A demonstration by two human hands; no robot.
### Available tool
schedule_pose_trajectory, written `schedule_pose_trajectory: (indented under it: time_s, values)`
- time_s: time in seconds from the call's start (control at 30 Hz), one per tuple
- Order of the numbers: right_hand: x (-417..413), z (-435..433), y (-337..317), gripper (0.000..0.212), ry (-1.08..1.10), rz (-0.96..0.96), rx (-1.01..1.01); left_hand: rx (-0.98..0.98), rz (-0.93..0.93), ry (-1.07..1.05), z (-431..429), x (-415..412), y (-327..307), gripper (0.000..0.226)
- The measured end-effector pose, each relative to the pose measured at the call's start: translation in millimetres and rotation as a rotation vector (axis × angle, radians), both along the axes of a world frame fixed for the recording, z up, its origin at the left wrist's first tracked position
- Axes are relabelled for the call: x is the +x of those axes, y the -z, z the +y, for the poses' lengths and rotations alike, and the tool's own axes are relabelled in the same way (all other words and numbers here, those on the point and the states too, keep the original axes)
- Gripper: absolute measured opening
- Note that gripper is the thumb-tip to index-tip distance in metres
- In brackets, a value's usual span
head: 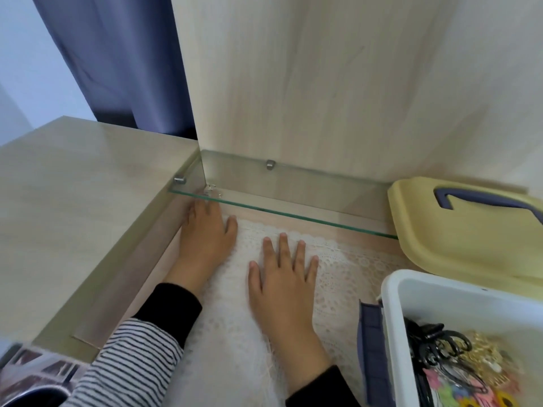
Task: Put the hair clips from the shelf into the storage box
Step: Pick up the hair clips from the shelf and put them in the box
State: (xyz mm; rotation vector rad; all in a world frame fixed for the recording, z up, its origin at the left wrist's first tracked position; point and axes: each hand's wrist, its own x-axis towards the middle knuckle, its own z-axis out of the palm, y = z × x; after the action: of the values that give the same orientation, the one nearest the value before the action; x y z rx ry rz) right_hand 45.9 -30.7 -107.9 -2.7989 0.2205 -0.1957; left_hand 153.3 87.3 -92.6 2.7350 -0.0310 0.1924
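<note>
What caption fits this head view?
Both hands, left and right, flat on lace mat; hair clips in storage box.

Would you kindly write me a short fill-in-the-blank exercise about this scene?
1. The shelf above the hands is made of ____.
2. The lid leaning behind the storage box is coloured ____.
3. The right hand rests flat on a white ____ mat.
4. The hair clips lie inside the ____.

Missing words: glass; yellow; lace; storage box

clips (458,365) in box (417,292), lid (458,239) behind
</note>
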Motion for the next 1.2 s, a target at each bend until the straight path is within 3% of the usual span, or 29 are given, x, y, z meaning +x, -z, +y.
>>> schedule_pose_trajectory:
  time_s: [0.17, 0.27, 0.5, 0.83, 0.93, 1.03, 1.2]
  values:
    - [4.4, 2.3, 8.4, 0.058, 0.039, -0.058, -0.042, 0.004, -0.069, 0.006, -3.7, 26.4, 7.1, 0.054]
    - [6.1, 2.5, 9.7, 0.057, 0.057, -0.077, -0.072, -0.111, -0.160, -0.038, -2.0, 28.4, 4.5, 0.028]
    - [7.1, 1.1, 13.4, 0.056, 0.073, -0.107, -0.092, -0.323, -0.266, 0.058, 13.3, 33.5, 9.1, 0.004]
    - [4.7, -8.6, 5.8, 0.062, 0.038, -0.133, 0.066, -0.270, -0.309, 0.365, 8.5, -10.2, 11.0, 0.008]
    - [5.3, -8.7, 4.9, 0.055, 0.083, -0.183, 0.096, -0.316, -0.296, 0.420, 6.7, -26.1, 10.6, 0.008]
    - [6.1, -8.2, 6.3, 0.046, 0.065, -0.200, 0.114, -0.310, -0.278, 0.440, 5.6, -41.7, 10.7, 0.007]
    - [4.2, -9.0, 2.4, 0.050, 0.008, -0.156, 0.140, -0.268, -0.250, 0.402, 8.9, -59.1, 14.2, 0.018]
